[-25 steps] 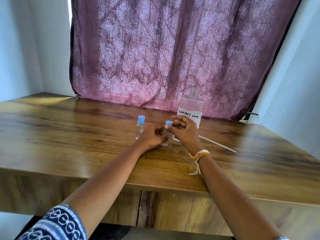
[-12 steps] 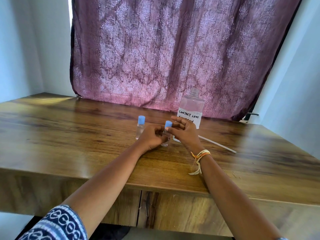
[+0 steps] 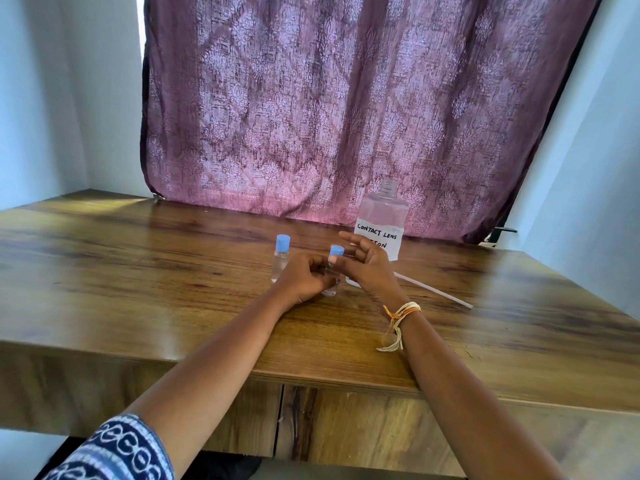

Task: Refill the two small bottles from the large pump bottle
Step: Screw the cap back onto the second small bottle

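Observation:
Two small clear bottles with blue caps stand on the wooden table (image 3: 138, 271). The left small bottle (image 3: 280, 261) stands free. My left hand (image 3: 304, 278) grips the body of the right small bottle (image 3: 336, 251). My right hand (image 3: 369, 268) pinches its blue cap, thumb on the front and fingers stretched behind it, the index finger lifted. The large clear bottle (image 3: 382, 216), labelled "CONTACT LENS", stands just behind my right hand with an open neck and no pump on it.
A thin white tube (image 3: 433, 289) lies on the table to the right of my right hand. A purple patterned curtain (image 3: 346, 98) hangs behind the table. The table's front edge runs under my forearms.
The fingers of my right hand have spread out from a curl over the cap, while the thumb stays on it. My left hand and both small bottles have kept their places.

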Demonstrator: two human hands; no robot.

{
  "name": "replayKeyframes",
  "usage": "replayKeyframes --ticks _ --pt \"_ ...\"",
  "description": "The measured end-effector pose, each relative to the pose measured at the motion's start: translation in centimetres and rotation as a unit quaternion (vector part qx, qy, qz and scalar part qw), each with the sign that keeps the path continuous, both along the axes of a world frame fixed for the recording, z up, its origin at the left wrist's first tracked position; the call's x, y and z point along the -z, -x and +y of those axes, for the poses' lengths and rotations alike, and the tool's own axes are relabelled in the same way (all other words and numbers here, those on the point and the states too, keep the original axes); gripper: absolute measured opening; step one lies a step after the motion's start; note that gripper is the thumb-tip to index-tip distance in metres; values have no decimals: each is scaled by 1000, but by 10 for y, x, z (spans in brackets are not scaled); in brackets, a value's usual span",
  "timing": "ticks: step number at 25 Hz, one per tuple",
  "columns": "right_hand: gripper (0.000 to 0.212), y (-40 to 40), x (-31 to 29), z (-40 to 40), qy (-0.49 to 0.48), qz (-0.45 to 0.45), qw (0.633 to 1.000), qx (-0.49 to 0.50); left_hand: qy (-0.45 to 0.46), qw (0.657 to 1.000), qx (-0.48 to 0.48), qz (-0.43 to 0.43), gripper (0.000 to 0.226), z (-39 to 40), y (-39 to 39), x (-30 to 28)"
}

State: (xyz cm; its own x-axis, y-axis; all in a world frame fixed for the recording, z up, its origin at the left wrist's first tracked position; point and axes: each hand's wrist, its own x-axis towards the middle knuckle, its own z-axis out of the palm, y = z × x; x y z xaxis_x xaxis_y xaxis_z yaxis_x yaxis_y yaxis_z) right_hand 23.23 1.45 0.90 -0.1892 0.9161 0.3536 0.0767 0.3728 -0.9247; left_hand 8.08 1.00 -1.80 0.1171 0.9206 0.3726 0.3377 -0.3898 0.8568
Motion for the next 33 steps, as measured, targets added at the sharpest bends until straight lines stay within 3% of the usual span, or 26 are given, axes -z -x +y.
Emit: replayKeyframes --ticks 4,9,17,21,26,33 --pt "44 0 -1 1 6 5 1000 -22 8 1000 -3 -2 21 -2 -2 -2" --pt "35 1 0 -3 -21 -7 999 32 16 1000 -9 1 21 -2 -1 -2" --pt "45 -1 0 3 -21 -34 999 0 31 999 -11 1 25 -2 -2 -3" --pt "39 -1 0 2 -35 -38 998 35 19 1000 -11 0 22 -3 -2 -3" --pt "48 0 -2 -4 -36 -21 998 38 10 1000 -5 3 22 -2 -2 -2" --pt "40 -1 -2 -2 -36 -41 998 38 18 1000 -11 13 26 -1 -1 -1"
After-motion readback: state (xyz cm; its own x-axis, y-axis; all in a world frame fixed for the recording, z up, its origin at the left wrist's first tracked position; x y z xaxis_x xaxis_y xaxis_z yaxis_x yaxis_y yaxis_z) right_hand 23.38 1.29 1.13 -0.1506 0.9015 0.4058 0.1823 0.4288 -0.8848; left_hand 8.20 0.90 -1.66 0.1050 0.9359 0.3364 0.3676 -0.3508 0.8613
